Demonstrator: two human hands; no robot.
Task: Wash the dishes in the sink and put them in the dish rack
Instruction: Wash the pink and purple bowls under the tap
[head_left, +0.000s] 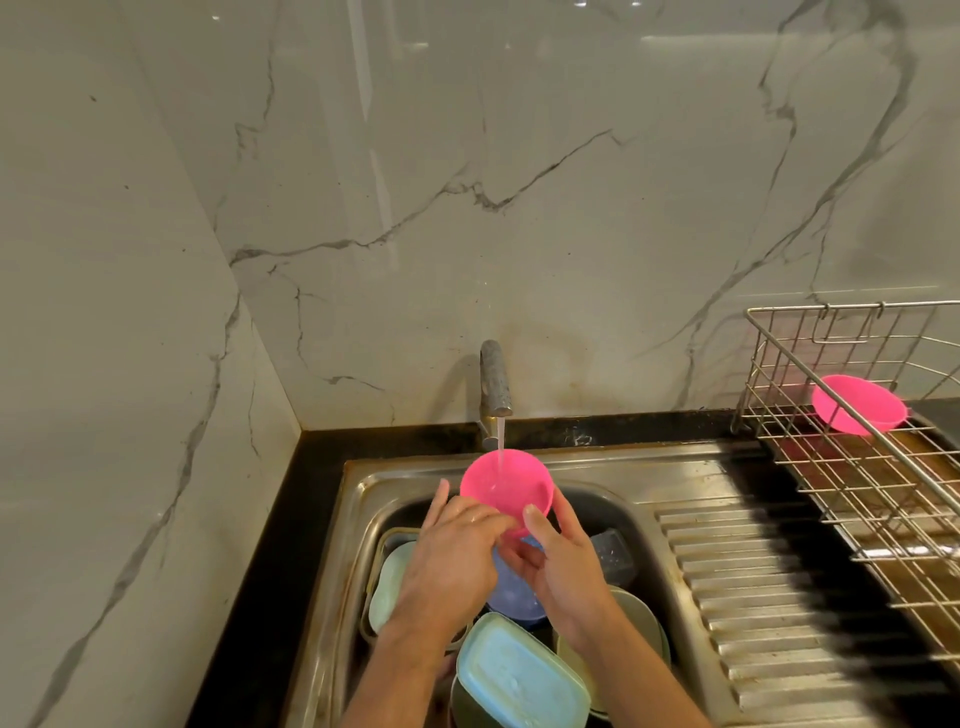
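Marble-walled corner, steel sink (363, 499): both hands, left hand (452, 561) and right hand (563, 564), fingers curled around a pink bowl (506, 486), rinse it under the tap (496, 379). Next, probably: carry it to the dish rack (852, 467), beside another bowl (860, 404).

Pink bowl (506, 486) under running tap (another sits in rack (852, 467)).

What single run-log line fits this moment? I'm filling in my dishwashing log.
step: rinsing | held: pink bowl, both hands (left hand, right hand) | tap: running | dish rack: one pink bowl inside
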